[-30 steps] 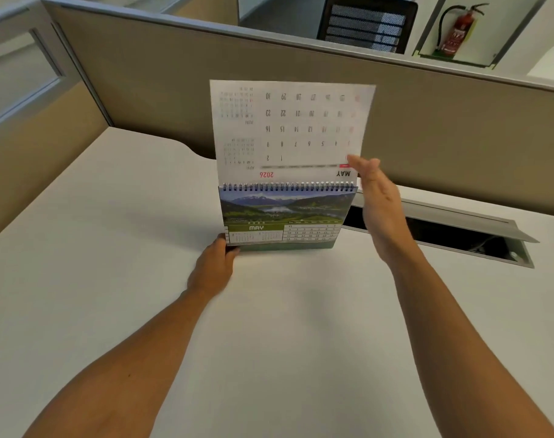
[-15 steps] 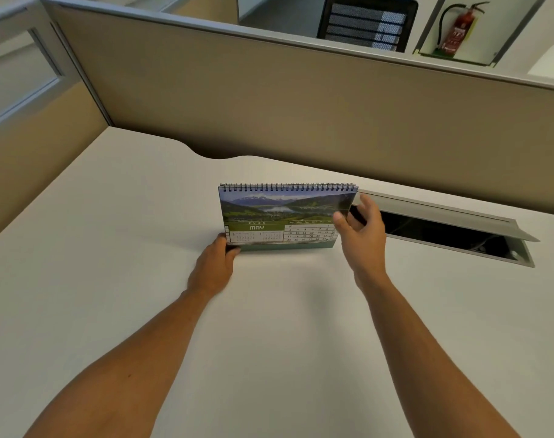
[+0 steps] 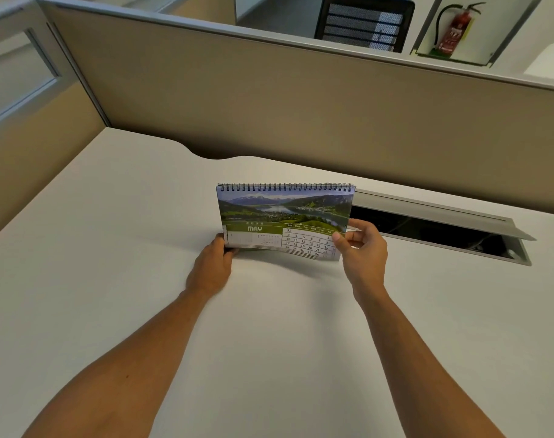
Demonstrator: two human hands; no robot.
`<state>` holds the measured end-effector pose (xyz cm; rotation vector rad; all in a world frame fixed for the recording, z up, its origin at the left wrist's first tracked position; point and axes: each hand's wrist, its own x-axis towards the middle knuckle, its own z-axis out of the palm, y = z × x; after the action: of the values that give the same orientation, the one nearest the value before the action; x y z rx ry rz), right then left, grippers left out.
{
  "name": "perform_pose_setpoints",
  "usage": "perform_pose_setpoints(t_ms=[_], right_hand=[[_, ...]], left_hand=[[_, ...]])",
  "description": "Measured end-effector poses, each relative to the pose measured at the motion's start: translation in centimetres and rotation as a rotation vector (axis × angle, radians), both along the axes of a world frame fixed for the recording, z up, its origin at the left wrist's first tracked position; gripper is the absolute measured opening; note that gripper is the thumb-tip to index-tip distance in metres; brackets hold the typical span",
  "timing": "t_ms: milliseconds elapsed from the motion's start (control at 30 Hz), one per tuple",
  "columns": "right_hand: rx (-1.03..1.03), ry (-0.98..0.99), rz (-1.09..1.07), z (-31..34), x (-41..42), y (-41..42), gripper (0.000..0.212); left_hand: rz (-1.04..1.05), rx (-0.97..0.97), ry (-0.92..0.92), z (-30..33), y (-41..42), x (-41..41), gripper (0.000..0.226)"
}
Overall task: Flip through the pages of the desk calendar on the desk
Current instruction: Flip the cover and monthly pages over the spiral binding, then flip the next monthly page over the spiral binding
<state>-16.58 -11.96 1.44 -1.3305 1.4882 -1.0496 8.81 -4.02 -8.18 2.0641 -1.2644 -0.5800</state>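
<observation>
A spiral-bound desk calendar point(image 3: 282, 213) stands on the white desk point(image 3: 142, 279), showing a lake landscape above a MAY date grid. My left hand point(image 3: 210, 268) grips the calendar's bottom left corner and holds it in place. My right hand point(image 3: 362, 249) pinches the bottom right corner of the front MAY page between thumb and fingers. That corner is lifted and curls away from the pages behind it.
An open cable hatch point(image 3: 440, 229) with a raised grey lid lies just right of the calendar. A beige partition point(image 3: 301, 105) walls the desk's far side, another the left. Beyond it are a black mesh chair point(image 3: 364, 23) and a red fire extinguisher point(image 3: 452, 30).
The earlier page went over the spiral to the back. My right hand came down to the bottom right corner and now lifts the MAY page. My left hand stayed put.
</observation>
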Motion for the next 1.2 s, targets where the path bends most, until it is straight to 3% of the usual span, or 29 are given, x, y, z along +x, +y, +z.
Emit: perform_pose_setpoints(t_ms=[300, 467, 567, 633, 733, 833, 933, 1067, 1200], right_hand=[[-0.021, -0.009, 0.042, 0.0, -1.5, 0.3, 0.016], [0.108, -0.157, 0.174, 1.3, -2.2, 0.4, 0.005], [0.157, -0.241, 0.333, 2.9, -2.7, 0.6, 0.02], [0.147, -0.3, 0.397, 4.2, -3.0, 0.5, 0.027], [0.138, -0.542, 0.417, 6.1, -3.2, -0.1, 0.033], [0.078, -0.692, 0.499, 8.0, -2.7, -0.8, 0.053], [-0.012, -0.438, 0.521, 9.0, -1.6, -1.5, 0.067], [-0.167, 0.136, 0.51, 8.1, 0.3, -2.1, 0.052], [-0.25, 0.311, 0.505, 6.8, 1.1, -2.1, 0.04]], left_hand=[[-0.026, -0.025, 0.031, -0.1, 0.3, 0.4, 0.034], [-0.015, -0.055, 0.091, 0.0, 0.5, 0.3, 0.028], [0.043, -0.033, 0.204, 0.5, 0.8, 0.0, 0.05], [0.071, 0.002, 0.235, -0.3, 1.2, 0.4, 0.047], [0.061, 0.121, 0.05, -1.0, 0.8, 0.7, 0.043], [-0.035, -0.027, -0.078, 0.1, 0.0, 0.0, 0.025], [-0.041, -0.028, -0.054, 0.4, 0.2, 0.0, 0.025], [-0.012, -0.029, -0.029, 0.3, 0.2, 0.0, 0.02], [-0.015, -0.033, -0.037, 0.0, 0.1, 0.1, 0.021]])
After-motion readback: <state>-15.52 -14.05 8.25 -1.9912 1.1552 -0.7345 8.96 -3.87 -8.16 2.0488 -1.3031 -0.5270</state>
